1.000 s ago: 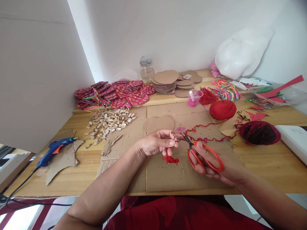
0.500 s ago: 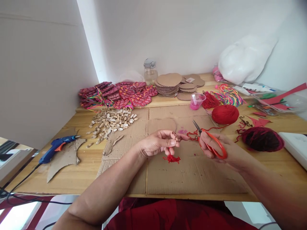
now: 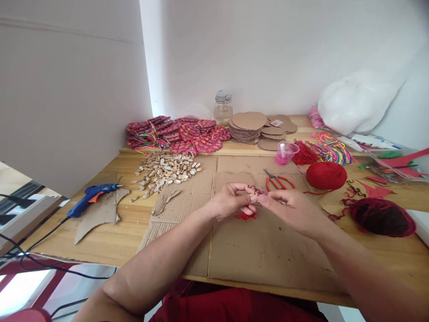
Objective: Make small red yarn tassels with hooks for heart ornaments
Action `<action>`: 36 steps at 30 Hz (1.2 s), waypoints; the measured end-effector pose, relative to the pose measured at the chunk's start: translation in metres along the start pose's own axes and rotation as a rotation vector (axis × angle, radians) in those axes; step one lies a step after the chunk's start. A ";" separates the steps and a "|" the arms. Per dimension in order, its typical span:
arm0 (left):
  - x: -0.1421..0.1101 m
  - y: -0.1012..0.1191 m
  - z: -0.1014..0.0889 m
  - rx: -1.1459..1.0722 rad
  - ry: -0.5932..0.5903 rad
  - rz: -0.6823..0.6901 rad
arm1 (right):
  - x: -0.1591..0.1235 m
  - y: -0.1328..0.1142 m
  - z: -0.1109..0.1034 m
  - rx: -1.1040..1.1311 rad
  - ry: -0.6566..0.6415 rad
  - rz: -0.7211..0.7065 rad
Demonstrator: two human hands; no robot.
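Observation:
Over the cardboard sheet (image 3: 241, 255), my left hand (image 3: 234, 200) pinches dark curly yarn (image 3: 254, 190), with a red yarn tassel (image 3: 246, 217) hanging beneath its fingers. My right hand (image 3: 291, 208) meets it, thumb and fingertips pressed together at the yarn by the left fingertips. What exactly the right fingers grip is too small to make out. Just beyond the hands, orange-handled scissors (image 3: 279, 181) lie on the cardboard. To the right are a red yarn ball (image 3: 326, 175) and a dark maroon yarn ball (image 3: 382, 217).
Peanut shells (image 3: 167, 172) are heaped at the left, near a blue glue gun (image 3: 90, 197) on a cardboard scrap. Behind stand decorated maroon pieces (image 3: 197, 136), stacked cardboard discs (image 3: 248, 123), a bottle (image 3: 223, 107) and a plastic cup of pink material (image 3: 284, 154).
My right hand has let go of the scissors, which now lie on the cardboard. It has moved left to meet my left hand at the yarn. The camera view has shifted slightly.

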State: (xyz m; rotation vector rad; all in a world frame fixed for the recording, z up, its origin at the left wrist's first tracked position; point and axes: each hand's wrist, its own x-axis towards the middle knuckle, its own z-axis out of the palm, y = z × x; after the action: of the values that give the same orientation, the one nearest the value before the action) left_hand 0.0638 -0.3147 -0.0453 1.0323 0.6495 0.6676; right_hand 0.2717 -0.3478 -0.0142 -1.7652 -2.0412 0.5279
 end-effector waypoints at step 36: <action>0.004 -0.006 0.006 0.247 0.188 0.012 | 0.020 -0.018 0.049 1.227 0.290 0.143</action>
State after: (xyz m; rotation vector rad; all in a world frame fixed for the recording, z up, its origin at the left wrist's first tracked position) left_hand 0.0716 -0.3172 -0.0499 1.2103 0.9072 0.7124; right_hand 0.2281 -0.3323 -0.0460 -1.0875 -0.9495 1.1498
